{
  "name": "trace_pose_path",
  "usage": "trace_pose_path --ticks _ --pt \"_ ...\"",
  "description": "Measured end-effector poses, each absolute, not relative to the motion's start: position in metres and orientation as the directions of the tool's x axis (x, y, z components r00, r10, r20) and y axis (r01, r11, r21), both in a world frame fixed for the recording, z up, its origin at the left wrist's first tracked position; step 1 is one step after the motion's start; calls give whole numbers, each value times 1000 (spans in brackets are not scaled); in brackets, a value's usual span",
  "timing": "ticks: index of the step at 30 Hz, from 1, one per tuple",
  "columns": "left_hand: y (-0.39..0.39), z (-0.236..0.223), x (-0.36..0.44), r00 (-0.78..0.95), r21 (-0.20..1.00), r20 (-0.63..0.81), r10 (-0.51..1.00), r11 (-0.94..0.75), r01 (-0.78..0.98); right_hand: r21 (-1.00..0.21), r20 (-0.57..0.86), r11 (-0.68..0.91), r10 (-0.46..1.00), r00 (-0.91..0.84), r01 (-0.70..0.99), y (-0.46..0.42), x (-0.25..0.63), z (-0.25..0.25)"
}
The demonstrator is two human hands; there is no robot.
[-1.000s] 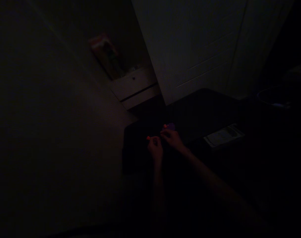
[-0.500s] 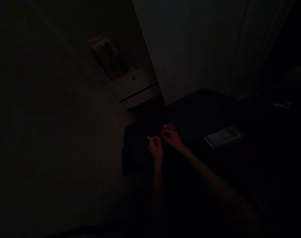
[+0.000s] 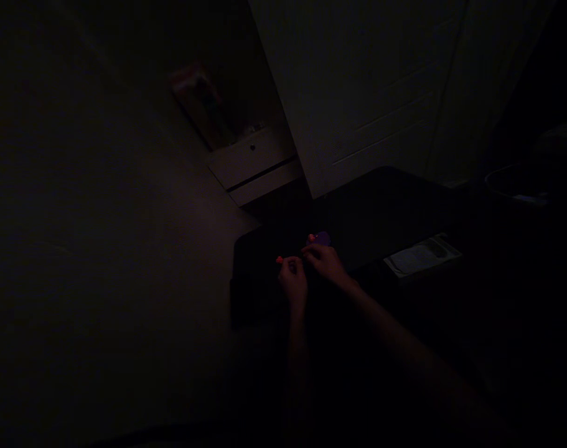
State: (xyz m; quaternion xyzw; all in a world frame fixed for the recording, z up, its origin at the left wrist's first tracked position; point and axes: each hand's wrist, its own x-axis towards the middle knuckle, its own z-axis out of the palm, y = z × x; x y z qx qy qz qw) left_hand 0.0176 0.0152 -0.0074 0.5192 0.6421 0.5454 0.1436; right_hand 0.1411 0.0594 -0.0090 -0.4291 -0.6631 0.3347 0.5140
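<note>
The scene is very dark. Over a dark tabletop (image 3: 371,205), my left hand (image 3: 294,280) is closed, thumb and fingertips pinched together; what they hold is too small and dim to name. A small glowing orange-red piece (image 3: 279,259) shows just left of those fingertips. My right hand (image 3: 325,262) is also closed in a pinch, its fingertips close to the left hand's, and I cannot make out what is in them. Just beyond the right hand lies a small purple object (image 3: 322,238) with a reddish-orange part (image 3: 311,238) at its left side.
A flat, pale printed box or booklet (image 3: 421,256) sits at the table's near right edge. Behind stand a large pale panelled door (image 3: 367,93) and a white drawer unit (image 3: 250,158) with a red-topped package (image 3: 192,81) above. A pale wall (image 3: 147,249) borders the left.
Both hands stay almost exactly where they were, still pinched. The light flickers slightly in brightness between frames.
</note>
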Motion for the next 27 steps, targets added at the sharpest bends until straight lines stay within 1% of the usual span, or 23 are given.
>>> trace_pose_path --ticks 6,11,20,24,27 --pt "16 -7 17 -419 850 380 825 -133 510 -903 367 380 925 -98 202 58 144 -6" --pt "14 -5 19 -407 852 385 828 -149 501 -903 347 360 933 -99 234 59 144 -5" --pt "16 -5 18 -419 849 384 823 -136 511 -885 387 384 921 -42 262 65 140 -13" --pt "15 -6 18 -430 853 383 817 -135 504 -890 380 374 925 -29 261 63 142 -13" --pt "14 -5 19 -427 852 384 819 -137 505 -907 359 353 933 -15 228 63 143 -12"
